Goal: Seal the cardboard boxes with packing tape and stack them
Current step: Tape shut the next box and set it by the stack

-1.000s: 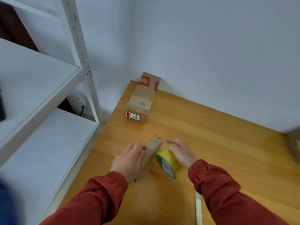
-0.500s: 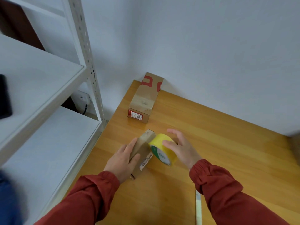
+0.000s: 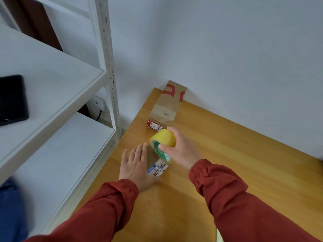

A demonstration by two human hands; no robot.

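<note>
Frame centre: right hand [image 3: 181, 151] has grip wrapped round yellow tape [image 3: 163, 139], held over box [image 3: 158, 169] lying on wooden surface [image 3: 236, 154]. Left hand [image 3: 138, 165] flat on same box, fingers straight, grip wide. Second box [image 3: 167, 105] behind, upper centre, against wall.

Light wooden tabletop [image 3: 244, 154] abuts plain grey-white wall [image 3: 227, 49]. White perforated-metal shelving unit [image 3: 106, 67] stands to its left. Flat black rectangular object [image 3: 12, 100] lies on the upper shelf. White wall socket [image 3: 97, 103], dark cable attached, sits behind the upright.
</note>
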